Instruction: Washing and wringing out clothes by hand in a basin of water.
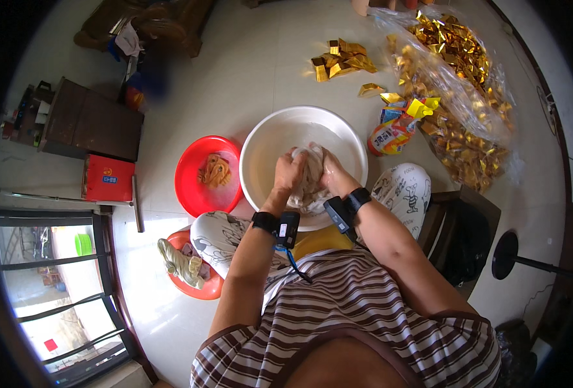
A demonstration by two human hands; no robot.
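Both of my hands hold a wet, pale cloth (pixel 311 175) over a large white metal basin (pixel 247 167) with water in it. My left hand (pixel 289 169) grips the cloth's left side, fingers curled into it. On the other side, my right hand (pixel 332 169) is wet and closed around the cloth's edge. The lower part of the cloth hangs into the basin. A red plastic basin (pixel 184 177) touches or nearly touches the white one on its left and holds a tan cloth (pixel 214 170) in slightly sudsy water.
An orange-red basin (pixel 197 290) with pale garments (pixel 182 262) sits by my left knee. Right of the white basin stand a detergent bag (pixel 392 136) and a clear plastic bag (pixel 456 92) of folded gold paper. More gold paper pieces (pixel 342 59) lie on the floor beyond. A dark wooden stool (pixel 480 208) stands at the right.
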